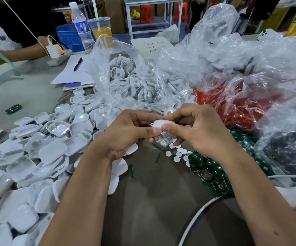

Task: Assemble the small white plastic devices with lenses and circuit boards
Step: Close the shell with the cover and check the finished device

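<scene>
Many white shells (37, 157) crowd lower left, bags (232, 68) upper right; my left hand (126, 132) and right hand (195, 128) pinch one white device (158, 123) at centre frame.

Both bare forearms reaching forward, converging mid-frame. Left hand (126, 134) and right hand (195, 129) meeting thumb to thumb (fingers curled, pinching).

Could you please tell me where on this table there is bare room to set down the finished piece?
Bare table lies below the hands, between the white shells and green circuit boards. Another patch borders the notepad, far left. Bags crowd the back.
</scene>
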Available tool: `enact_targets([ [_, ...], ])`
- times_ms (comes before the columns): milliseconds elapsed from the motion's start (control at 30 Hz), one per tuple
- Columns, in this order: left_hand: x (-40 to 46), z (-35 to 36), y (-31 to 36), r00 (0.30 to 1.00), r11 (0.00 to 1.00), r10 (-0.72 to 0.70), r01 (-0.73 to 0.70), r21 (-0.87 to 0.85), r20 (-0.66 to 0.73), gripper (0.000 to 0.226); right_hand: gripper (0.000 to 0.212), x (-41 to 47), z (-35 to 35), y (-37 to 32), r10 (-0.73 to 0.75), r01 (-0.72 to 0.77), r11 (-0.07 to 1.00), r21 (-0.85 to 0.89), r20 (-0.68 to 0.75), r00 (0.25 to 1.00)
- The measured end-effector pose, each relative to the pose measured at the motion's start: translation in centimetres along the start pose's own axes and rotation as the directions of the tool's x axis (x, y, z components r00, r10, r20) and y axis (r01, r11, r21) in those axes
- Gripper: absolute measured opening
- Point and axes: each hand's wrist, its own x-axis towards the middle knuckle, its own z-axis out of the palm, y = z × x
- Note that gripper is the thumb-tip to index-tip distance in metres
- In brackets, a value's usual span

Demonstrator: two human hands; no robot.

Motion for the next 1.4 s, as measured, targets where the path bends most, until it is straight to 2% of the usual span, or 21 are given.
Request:
enact_targets([
  [200,-0.2,-0.2,0.1,0.998,1.0,-0.027,0.027,0.013,0.054,0.038,0.033,0.0,0.0,0.2,-0.04,0.04,0.999,0.007,0.045,0.998],
  [367,-0.2,-0.2,0.3,0.996,0.998,-0.069,0.068,0.008,0.048,0.037,0.031,0.0,0.0,-0.1,-0.067,0.068,0.997,-0.027,0.062,0.996],
  [467,-0.3,-0.1,0.4,0.997,0.997,-0.074,0.074,0.011,0.038,0.038,0.022,0.0,0.0,-0.1,-0.045,0.047,0.999,-0.023,0.048,0.998],
  [767,0.4,1.0,0.0,0.984,0.998,0.062,-0.06,0.021,-0.166,0.046,0.025,0.1,0.7,0.5,0.047,-0.036,0.997,0.069,-0.174,0.984],
  [867,0.4,1.5,0.1,0.981,0.998,0.061,-0.065,-0.016,-0.186,0.052,0.023,0.1,0.8,0.7,0.064,-0.047,0.994,0.1,-0.174,0.983],
  [1067,0.7,2.2,0.1,0.964,0.992,0.107,-0.119,-0.032,-0.243,0.045,0.023,0.1,1.0,0.8,0.089,-0.059,0.974,0.219,-0.132,0.987],
  [1400,0.7,2.9,0.2,0.967,0.979,-0.013,-0.04,-0.202,-0.255,0.04,0.021,0.3,1.2,0.7,0.115,-0.077,0.967,0.243,-0.145,0.983],
])
